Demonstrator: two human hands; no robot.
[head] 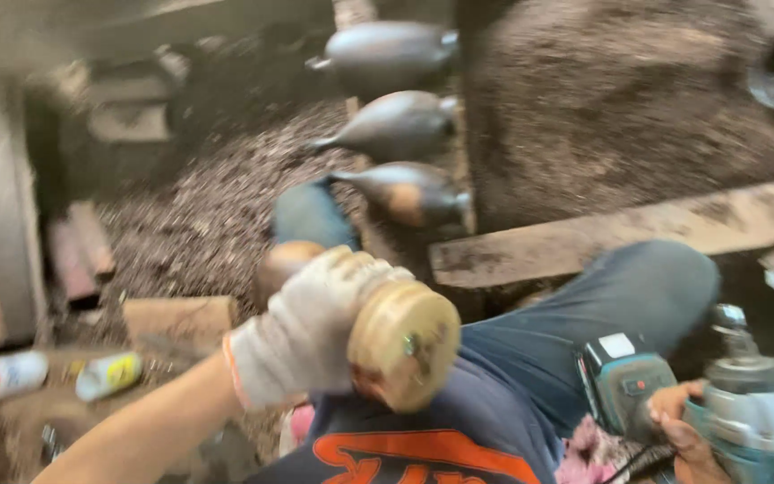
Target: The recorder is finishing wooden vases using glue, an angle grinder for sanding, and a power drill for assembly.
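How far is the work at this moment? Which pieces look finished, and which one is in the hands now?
Three dark, vase-shaped pieces lie in a row on the dirt floor, set aside; whether they are finished, the blur hides. In hand: the gloved left hand grips a round tan wooden piece, flat end toward the camera, and the bare right hand holds a teal power driver away from it. Nothing shows how many remain.

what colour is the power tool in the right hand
Teal and grey, seen in the head view: the power tool in the right hand.

Gloved left hand (302,336) grips wooden piece (403,345)
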